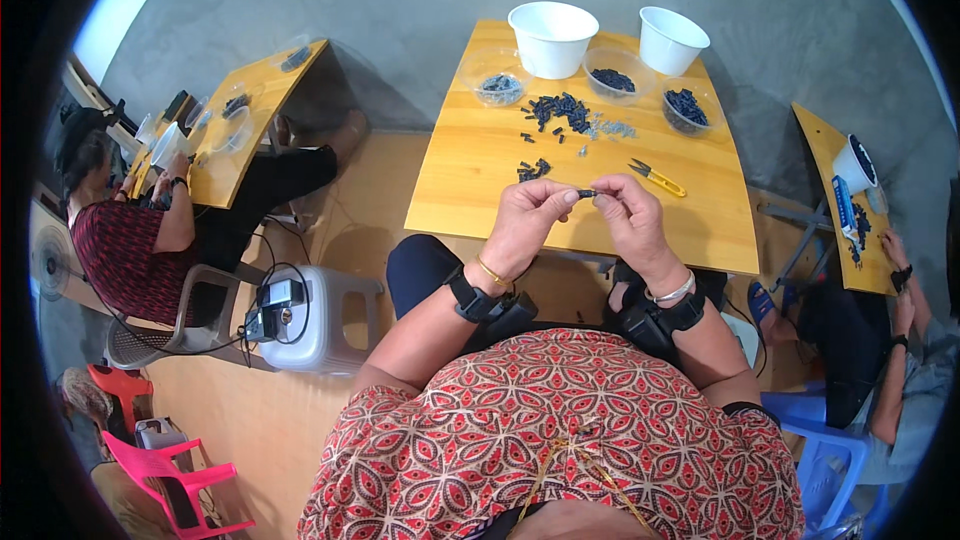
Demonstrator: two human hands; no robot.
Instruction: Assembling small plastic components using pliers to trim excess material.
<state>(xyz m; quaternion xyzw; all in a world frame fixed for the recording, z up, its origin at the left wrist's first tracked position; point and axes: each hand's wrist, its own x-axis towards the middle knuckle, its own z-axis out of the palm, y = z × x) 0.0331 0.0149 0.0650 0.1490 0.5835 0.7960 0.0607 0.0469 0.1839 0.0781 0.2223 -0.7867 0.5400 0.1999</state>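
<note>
My left hand (533, 218) and my right hand (632, 216) meet above the near edge of the wooden table. Between their fingertips they pinch a small black plastic piece (587, 194), one end in each hand. Just beyond lies a small group of black pieces (533, 170). Farther back is a larger heap of black pieces (560, 112), with small clear or greyish pieces (611, 128) scattered beside it. Yellow-handled thread snips (658, 178) lie to the right of my right hand, touching neither hand.
At the table's back stand a white tub (553, 40), another white tub (673, 42), and clear bowls (617, 76) of small parts. People work at tables on both sides. A grey stool (325, 320) with cables is at left, a pink chair (180, 480) lower left, a blue chair (830, 450) lower right.
</note>
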